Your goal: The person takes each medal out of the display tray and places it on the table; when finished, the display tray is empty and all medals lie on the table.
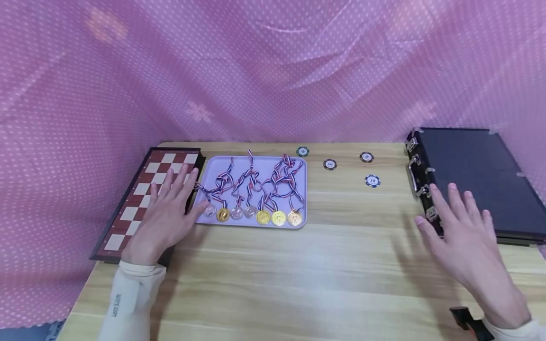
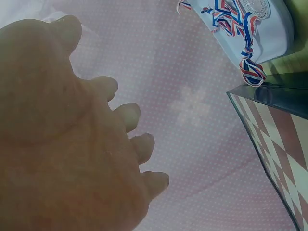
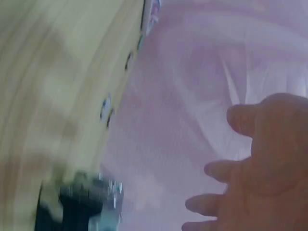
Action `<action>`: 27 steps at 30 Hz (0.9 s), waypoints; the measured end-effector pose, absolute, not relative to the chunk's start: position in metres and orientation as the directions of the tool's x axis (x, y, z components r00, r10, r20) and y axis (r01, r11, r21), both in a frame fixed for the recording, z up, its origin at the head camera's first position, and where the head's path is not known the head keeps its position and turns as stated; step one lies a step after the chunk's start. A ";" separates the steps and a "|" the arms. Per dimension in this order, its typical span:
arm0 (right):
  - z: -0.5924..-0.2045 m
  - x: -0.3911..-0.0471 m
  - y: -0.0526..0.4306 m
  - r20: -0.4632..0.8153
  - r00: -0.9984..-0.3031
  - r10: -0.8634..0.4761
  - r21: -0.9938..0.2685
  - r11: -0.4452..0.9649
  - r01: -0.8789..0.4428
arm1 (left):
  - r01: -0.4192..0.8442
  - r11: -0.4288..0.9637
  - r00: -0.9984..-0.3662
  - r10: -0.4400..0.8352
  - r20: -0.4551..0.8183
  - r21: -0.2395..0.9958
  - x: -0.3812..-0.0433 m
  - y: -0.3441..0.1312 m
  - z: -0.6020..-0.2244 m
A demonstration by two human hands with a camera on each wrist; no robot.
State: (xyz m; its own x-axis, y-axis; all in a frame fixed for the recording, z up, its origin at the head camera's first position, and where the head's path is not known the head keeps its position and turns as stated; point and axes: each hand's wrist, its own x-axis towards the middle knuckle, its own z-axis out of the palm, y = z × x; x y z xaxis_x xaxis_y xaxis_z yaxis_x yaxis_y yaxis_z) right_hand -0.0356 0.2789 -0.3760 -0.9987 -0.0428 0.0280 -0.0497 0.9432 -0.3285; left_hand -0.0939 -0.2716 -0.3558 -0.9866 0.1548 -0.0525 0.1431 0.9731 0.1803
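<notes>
Fingers (image 1: 189, 185) straight, slightly spread and gripping nothing, your left hand (image 1: 159, 220) hovers over the chessboard (image 1: 141, 189), your right hand (image 1: 467, 244) near the black case (image 1: 469, 175), perhaps keeping the medal tray (image 1: 268, 166) between them in sight.

Right hand (image 3: 262, 178): thumb and fingers spread, pink curtain (image 3: 168, 115) behind. Wood table (image 3: 82, 57): chips (image 3: 105, 107) near far edge, markings unreadable; black case (image 3: 79, 209) with metal fittings (image 3: 114, 187) at right, blurred; sliver of tray (image 3: 147, 17), ribbon (image 3: 154, 13) at far left.

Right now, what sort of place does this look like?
Probably a curtained-off indoor tabletop spot, though the room beyond is hidden: a dotted pink cloth hangs behind a wooden table, with a chessboard lying on it.
</notes>
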 end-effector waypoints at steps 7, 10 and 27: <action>-0.369 -0.037 0.205 0.154 -0.975 -0.159 -0.442 0.871 -0.212 | 0.159 0.948 -0.980 0.185 -0.072 0.275 -0.097 -0.291 -0.358; -0.370 -0.043 0.172 0.192 -0.953 -0.233 -0.436 0.850 -0.296 | 0.204 0.946 -0.976 0.217 -0.023 0.254 -0.102 -0.300 -0.367; -0.407 -0.096 0.069 0.056 -0.907 -0.417 -0.349 0.843 -0.410 | 0.100 0.968 -0.975 0.142 -0.171 0.229 -0.104 -0.280 -0.391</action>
State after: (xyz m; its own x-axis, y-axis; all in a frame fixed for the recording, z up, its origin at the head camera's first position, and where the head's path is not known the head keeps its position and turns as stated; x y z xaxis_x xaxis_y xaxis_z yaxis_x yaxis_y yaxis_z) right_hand -0.0957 0.0693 -0.4065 -0.9070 -0.4173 0.0564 -0.4095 0.8428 -0.3492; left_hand -0.1039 -0.2802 -0.3909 -0.9751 0.1416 -0.1707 0.1004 0.9681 0.2294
